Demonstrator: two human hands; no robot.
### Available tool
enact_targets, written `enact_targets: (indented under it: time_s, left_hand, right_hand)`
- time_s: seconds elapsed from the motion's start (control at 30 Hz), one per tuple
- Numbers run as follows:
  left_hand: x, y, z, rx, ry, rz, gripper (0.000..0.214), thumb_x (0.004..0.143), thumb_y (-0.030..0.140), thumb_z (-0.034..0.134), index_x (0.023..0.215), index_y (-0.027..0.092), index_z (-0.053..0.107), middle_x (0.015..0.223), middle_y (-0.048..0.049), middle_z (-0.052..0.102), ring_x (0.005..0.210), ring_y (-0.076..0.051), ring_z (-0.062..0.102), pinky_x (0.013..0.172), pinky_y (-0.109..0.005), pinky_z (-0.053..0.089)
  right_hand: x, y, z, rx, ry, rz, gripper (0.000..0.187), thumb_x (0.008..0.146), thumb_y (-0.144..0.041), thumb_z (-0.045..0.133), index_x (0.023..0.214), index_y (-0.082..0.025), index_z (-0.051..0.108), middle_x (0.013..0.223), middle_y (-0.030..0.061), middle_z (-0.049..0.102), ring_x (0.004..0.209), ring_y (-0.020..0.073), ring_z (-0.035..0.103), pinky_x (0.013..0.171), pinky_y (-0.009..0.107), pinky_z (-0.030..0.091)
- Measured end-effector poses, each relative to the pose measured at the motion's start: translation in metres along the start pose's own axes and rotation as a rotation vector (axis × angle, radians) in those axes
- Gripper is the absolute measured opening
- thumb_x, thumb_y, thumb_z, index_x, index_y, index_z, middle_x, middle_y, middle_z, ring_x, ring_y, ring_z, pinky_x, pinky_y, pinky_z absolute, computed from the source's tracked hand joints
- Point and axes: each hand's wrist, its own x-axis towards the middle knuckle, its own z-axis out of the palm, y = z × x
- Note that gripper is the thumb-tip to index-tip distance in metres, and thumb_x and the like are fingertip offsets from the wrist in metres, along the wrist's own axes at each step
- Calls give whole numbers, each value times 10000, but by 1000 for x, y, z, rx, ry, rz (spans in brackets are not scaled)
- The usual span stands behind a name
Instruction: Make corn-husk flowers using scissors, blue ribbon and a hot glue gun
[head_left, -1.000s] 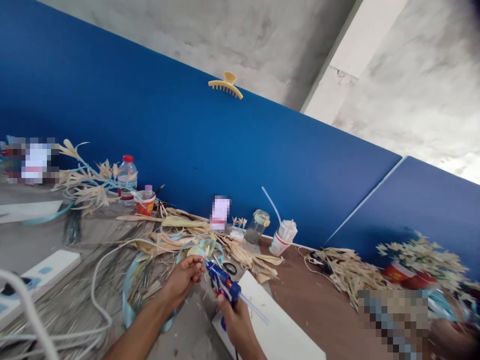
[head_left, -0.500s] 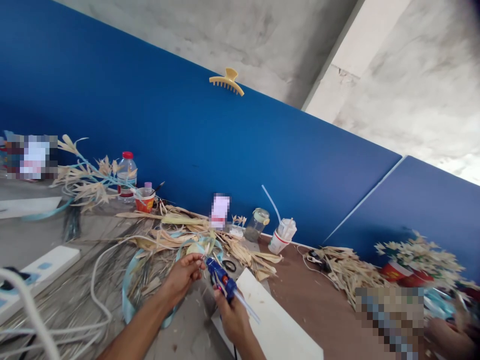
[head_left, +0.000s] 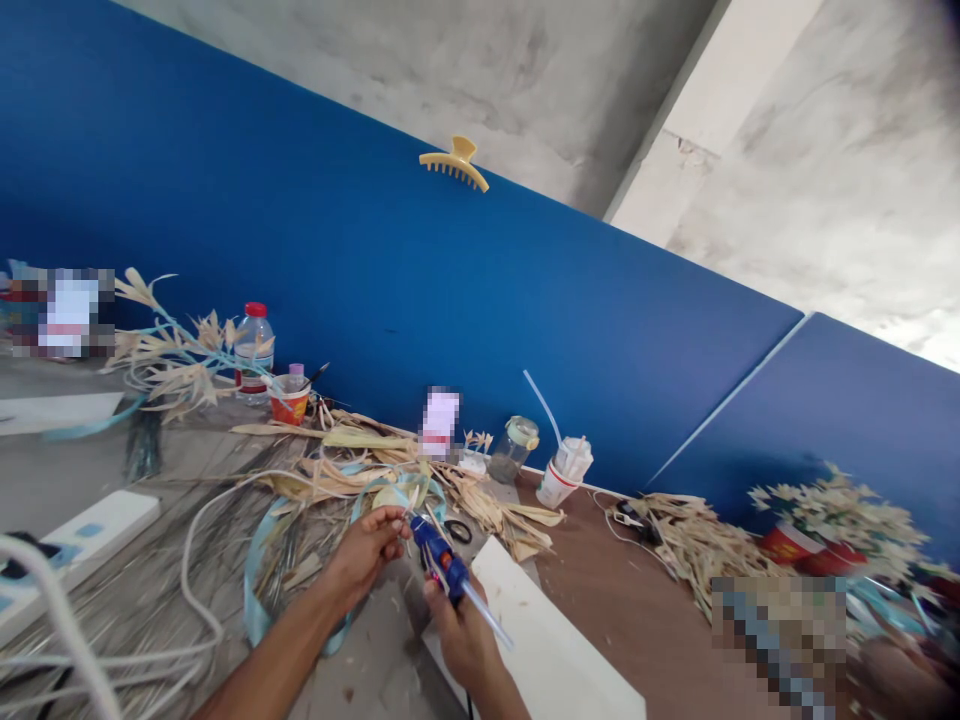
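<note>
My right hand [head_left: 472, 638] is wrapped round a blue glue gun [head_left: 442, 562], and a clear glue stick [head_left: 489, 615] sticks out of its back end. The gun's tip points up and left, close to the fingertips of my left hand [head_left: 369, 548]. Those fingers are closed in a pinch; a small pale sliver shows at their tips, too small to name. Behind both hands lie dry corn husks [head_left: 352, 440] and a loop of light-blue ribbon [head_left: 259, 570]. Black-handled scissors [head_left: 458, 531] rest just beyond the gun.
A white board [head_left: 555, 630] lies right of the gun. White cables [head_left: 196, 570] and a power strip [head_left: 82, 560] are at left. Along the blue partition [head_left: 360, 260] stand a bottle [head_left: 254, 350], a jar [head_left: 515, 450] and cups [head_left: 559, 485]. A co-worker's hand [head_left: 904, 670] shows at far right, blurred.
The glue gun has tilted slightly, its glue stick shifting a little to the left. My left hand stays nearly still. At far right the co-worker's hand has moved.
</note>
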Motion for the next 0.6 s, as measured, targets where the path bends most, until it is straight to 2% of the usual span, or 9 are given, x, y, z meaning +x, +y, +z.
enact_targets:
  time_s: [0.17, 0.6]
  left_hand:
    - [0, 0, 0, 15, 6, 3, 317, 522, 301, 820, 731, 141, 643, 577, 25, 609, 416, -39, 386, 495, -211, 353]
    - [-1, 2, 1, 22, 21, -4, 279, 526, 276, 808, 722, 145, 658, 581, 28, 598, 407, -40, 376, 496, -214, 358]
  right_hand:
    - [-1, 3, 1, -6, -13, -28, 284, 834, -409, 552, 986, -201, 671, 850, 69, 699, 794, 227, 644, 724, 315, 519]
    - [1, -6, 0, 15, -15, -59, 304, 834, -418, 552, 1026, -208, 659, 868, 69, 696, 794, 227, 642, 715, 309, 514]
